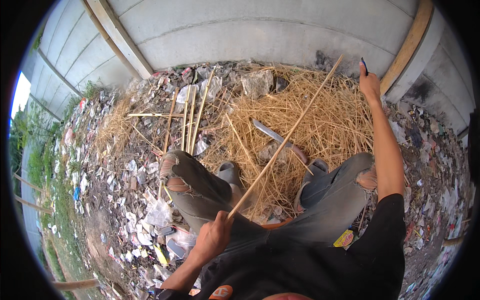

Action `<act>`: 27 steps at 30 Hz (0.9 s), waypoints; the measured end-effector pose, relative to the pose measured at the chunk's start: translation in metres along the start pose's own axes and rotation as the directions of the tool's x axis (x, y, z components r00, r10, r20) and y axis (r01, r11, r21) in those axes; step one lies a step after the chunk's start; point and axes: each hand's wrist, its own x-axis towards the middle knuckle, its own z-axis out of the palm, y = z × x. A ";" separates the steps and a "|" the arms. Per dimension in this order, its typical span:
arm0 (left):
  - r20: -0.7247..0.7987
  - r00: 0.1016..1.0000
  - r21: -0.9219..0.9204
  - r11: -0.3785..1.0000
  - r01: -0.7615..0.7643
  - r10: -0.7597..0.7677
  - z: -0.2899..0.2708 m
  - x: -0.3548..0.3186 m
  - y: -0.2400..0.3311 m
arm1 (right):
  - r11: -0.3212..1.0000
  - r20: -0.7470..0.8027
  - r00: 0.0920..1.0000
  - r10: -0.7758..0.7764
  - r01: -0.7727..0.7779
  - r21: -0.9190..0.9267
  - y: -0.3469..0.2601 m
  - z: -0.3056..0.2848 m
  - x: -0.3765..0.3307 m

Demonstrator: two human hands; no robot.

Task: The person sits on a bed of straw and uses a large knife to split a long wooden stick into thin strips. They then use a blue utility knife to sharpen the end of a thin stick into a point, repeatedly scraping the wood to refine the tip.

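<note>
My left hand (214, 239) is closed round the near end of a long bamboo strip (287, 138), which slants up and away to the right over the straw. Stretched out far to the right, my right hand (369, 84) is closed on a small dark object (364, 66); its upper end sticks out of the fist, and its kind is unclear. The hand is apart from the strip's far end. A machete (270, 131) with a wooden handle lies on the straw (320, 107) between my feet, partly under the line of the strip.
Several split bamboo strips (192, 120) lie on the littered ground beyond my left knee. A stone block (257, 83) sits near the grey concrete wall (260, 37). Wooden poles (407, 45) lean there. Plastic scraps (159, 214) cover the ground at left.
</note>
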 end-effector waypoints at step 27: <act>-0.217 0.953 0.210 0.963 -0.166 0.211 0.018 0.134 0.024 | 0.877 0.459 0.759 -0.461 0.470 0.103 -0.114 0.043 -0.132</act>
